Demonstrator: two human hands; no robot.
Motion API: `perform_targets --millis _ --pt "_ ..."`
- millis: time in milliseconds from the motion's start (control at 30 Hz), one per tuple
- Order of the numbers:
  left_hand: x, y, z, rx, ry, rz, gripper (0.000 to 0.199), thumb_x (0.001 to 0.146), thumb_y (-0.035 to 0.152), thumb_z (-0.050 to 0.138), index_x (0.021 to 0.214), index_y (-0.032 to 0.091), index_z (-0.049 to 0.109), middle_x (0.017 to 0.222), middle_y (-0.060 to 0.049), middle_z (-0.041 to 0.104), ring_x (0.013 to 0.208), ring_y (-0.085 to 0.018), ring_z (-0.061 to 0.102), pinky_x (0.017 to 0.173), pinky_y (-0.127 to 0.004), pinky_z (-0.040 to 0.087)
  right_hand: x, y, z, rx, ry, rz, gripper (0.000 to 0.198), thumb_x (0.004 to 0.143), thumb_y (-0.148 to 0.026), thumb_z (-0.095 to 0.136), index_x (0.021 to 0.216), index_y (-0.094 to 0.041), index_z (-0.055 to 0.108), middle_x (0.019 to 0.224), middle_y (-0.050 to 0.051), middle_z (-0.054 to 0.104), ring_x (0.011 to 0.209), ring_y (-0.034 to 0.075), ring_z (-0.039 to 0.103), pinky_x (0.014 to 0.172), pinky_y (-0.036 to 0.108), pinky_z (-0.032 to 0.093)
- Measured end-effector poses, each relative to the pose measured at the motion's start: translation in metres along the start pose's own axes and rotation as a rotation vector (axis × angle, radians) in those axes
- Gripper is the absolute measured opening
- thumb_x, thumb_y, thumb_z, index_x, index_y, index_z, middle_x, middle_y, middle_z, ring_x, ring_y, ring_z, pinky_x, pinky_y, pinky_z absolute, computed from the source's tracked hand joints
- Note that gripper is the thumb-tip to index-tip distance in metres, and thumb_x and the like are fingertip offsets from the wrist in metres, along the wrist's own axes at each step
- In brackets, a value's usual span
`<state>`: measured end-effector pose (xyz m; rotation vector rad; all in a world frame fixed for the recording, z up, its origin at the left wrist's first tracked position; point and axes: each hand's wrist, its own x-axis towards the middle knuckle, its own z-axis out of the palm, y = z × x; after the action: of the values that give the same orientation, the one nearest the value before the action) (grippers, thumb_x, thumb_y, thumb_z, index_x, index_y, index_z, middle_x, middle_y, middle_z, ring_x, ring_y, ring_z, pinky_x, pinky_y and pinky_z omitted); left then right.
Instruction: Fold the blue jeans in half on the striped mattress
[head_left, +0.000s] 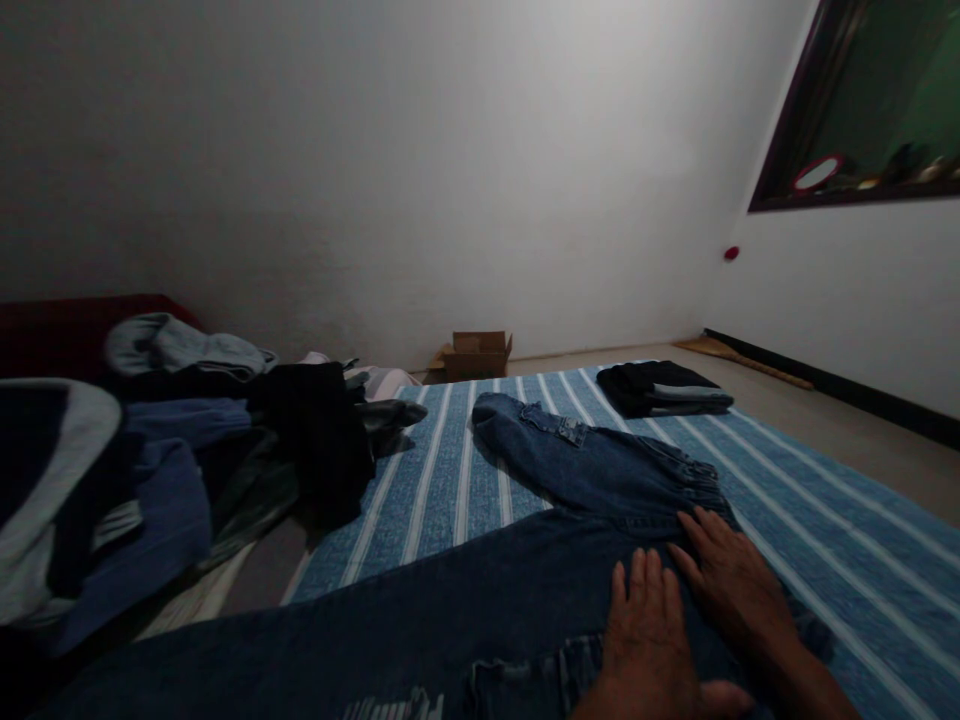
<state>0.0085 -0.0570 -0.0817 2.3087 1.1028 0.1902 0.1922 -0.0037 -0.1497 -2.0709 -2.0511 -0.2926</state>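
Observation:
A pair of blue jeans with an elastic waistband lies spread over a blue striped sheet. One leg reaches toward the left front, while the other is bent away toward the back. My left hand rests flat on the upper part of the jeans, fingers stretched out, beside a pocket. Close to the waistband, my right hand also lies flat with its fingers apart. Both palms press on the denim, and neither hand grips it. A frayed light patch shows at the bottom edge.
On the left is a heap of loose clothes. Folded dark clothes lie at the far right of the striped sheet. Beyond it, an open cardboard box stands by the wall. A dark-framed window is at the upper right.

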Motion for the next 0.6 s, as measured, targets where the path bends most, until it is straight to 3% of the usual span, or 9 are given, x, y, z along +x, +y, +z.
perform_targets --millis 300,600 --pt "-0.0017 0.0049 -0.0069 -0.008 -0.024 -0.015 0.102 0.079 0.078 0.029 0.146 0.004 0.009 0.152 -0.018 -0.001 0.140 -0.031 -0.005 0.116 -0.051 0.002 0.0007 0.0009 0.0007 -0.007 0.014 0.003 0.055 0.090 -0.046 0.036 0.133 -0.016 0.050 0.141 0.013 0.043 0.133 0.028 0.034 0.105 0.044 0.029" --pt "0.0026 0.0013 0.0025 -0.046 0.028 -0.002 0.103 0.078 0.078 0.032 0.145 0.002 0.010 0.152 -0.018 -0.001 0.140 -0.030 -0.009 0.115 -0.051 -0.002 0.0021 0.0001 -0.0025 -0.013 -0.006 0.005 0.055 0.090 -0.045 0.036 0.133 -0.014 0.050 0.140 0.014 0.043 0.132 0.029 0.035 0.105 0.044 0.028"
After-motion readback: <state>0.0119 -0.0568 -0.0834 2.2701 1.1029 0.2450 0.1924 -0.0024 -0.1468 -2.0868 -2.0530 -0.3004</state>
